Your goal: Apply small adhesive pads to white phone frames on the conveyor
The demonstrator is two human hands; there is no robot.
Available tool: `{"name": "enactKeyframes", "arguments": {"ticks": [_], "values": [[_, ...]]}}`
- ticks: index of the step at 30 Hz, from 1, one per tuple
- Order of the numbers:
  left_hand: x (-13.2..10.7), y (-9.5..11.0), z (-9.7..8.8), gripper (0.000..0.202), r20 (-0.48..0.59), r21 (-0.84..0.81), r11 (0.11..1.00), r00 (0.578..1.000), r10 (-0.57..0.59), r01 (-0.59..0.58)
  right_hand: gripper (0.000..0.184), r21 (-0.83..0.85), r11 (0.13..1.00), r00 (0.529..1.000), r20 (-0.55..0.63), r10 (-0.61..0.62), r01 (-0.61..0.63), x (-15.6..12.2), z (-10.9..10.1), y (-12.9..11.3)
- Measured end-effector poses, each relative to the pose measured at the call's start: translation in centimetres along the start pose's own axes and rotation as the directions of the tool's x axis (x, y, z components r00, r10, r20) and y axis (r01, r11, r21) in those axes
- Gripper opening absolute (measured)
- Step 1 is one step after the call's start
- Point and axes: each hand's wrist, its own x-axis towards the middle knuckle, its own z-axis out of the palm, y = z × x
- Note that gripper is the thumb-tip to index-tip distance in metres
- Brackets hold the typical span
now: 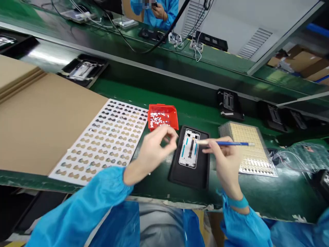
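Note:
My right hand (227,159) grips a slim blue pen-like tool (235,143), its pale tip pointing left over a white phone frame (187,156). The frame has blue strips and a dark ribbon down its middle, and lies in a black tray (189,178). Left of the tray, my left hand (159,145) hovers with thumb and index finger curled toward each other in a pinch. Whatever may be between those fingertips is too small to make out. Just behind this hand stands a red bin (176,118) holding small white pieces.
A white sheet (61,175) with rows of tan and dark stickers lies left on brown cardboard (46,127). Stacked clear trays (246,144) stand right. Black trays with phone frames (228,101) line the rear channel. Across the bench is a person in blue (167,17); a black cable (164,37) hangs ahead.

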Motion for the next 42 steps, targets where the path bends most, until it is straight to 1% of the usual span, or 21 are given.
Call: {"name": "enactKeyframes", "arguments": {"ticks": [1,2,3,4,5,6,7,8,10,13,18,21,27,33,35,36,39,42], "values": [[1.1,-1.0,-0.7,0.017,0.017,0.231,0.965,0.992,0.125,-0.126,0.034,-0.038,0.999,0.999,-0.034,-0.003,0.002,1.2,-0.3,1.1],[2.1,-2.0,-1.4,0.021,0.071,0.434,0.873,0.974,0.216,-0.225,0.038,-0.083,0.996,0.999,-0.049,-0.015,0.011,2.3,-0.5,2.2],[3.1,-3.0,-2.1,0.025,0.142,0.583,0.757,0.954,0.265,-0.297,0.041,-0.133,0.991,0.999,-0.042,-0.030,0.024,3.4,-0.7,3.2],[3.9,-4.0,-2.6,0.028,0.206,0.677,0.650,0.937,0.283,-0.345,0.043,-0.189,0.981,0.999,-0.018,-0.044,0.040,4.3,-0.8,4.0],[4.6,-4.8,-3.1,0.029,0.250,0.730,0.569,0.923,0.292,-0.378,0.043,-0.246,0.967,0.998,0.013,-0.059,0.061,5.0,-0.9,4.6],[5.0,-5.5,-3.4,0.030,0.270,0.757,0.518,0.913,0.305,-0.397,0.042,-0.300,0.950,0.996,0.050,-0.071,0.082,5.5,-0.9,5.1],[5.2,-6.0,-3.7,0.033,0.271,0.770,0.493,0.907,0.322,-0.405,0.040,-0.347,0.932,0.993,0.086,-0.080,0.105,5.8,-0.9,5.3],[5.3,-6.3,-3.8,0.035,0.259,0.774,0.488,0.905,0.338,-0.404,0.038,-0.386,0.914,0.989,0.121,-0.086,0.127,6.0,-0.8,5.5],[5.1,-6.4,-4.0,0.033,0.217,0.774,0.507,0.911,0.351,-0.380,0.035,-0.450,0.878,0.979,0.181,-0.093,0.166,6.1,-0.8,5.6],[4.5,-6.0,-3.9,0.028,0.165,0.767,0.543,0.923,0.347,-0.341,0.031,-0.530,0.821,0.964,0.250,-0.088,0.212,6.1,-0.9,5.8],[4.1,-5.1,-3.6,0.027,0.146,0.734,0.596,0.932,0.331,-0.327,0.026,-0.604,0.756,0.952,0.296,-0.081,0.252,6.3,-1.1,6.2],[4.0,-4.9,-3.5,0.028,0.157,0.736,0.596,0.938,0.311,-0.320,0.027,-0.645,0.715,0.948,0.306,-0.083,0.271,6.4,-1.1,6.2],[3.7,-5.1,-3.4,0.030,0.154,0.735,0.600,0.940,0.304,-0.315,0.027,-0.630,0.726,0.946,0.310,-0.093,0.277,6.4,-1.0,6.2],[3.7,-5.2,-3.2,0.030,0.171,0.756,0.558,0.926,0.336,-0.342,0.023,-0.658,0.697,0.944,0.317,-0.088,0.286,6.4,-1.1,6.3],[3.7,-5.2,-3.1,0.031,0.175,0.749,0.567,0.928,0.330,-0.343,0.022,-0.698,0.650,0.941,0.327,-0.083,0.300,6.4,-0.9,6.1],[3.7,-5.1,-3.1,0.031,0.177,0.745,0.573,0.930,0.322,-0.341,0.021,-0.729,0.612,0.940,0.332,-0.076,0.307,6.3,-0.8,5.9],[3.7,-5.0,-3.1,0.031,0.182,0.751,0.565,0.930,0.320,-0.342,0.022,-0.832,0.461,0.941,0.336,-0.024,0.309,6.0,0.0,5.1],[3.7,-4.9,-3.3,0.029,0.170,0.758,0.559,0.929,0.330,-0.337,0.029,-0.891,0.331,0.937,0.346,0.049,0.311,5.5,0.9,4.3]]}}
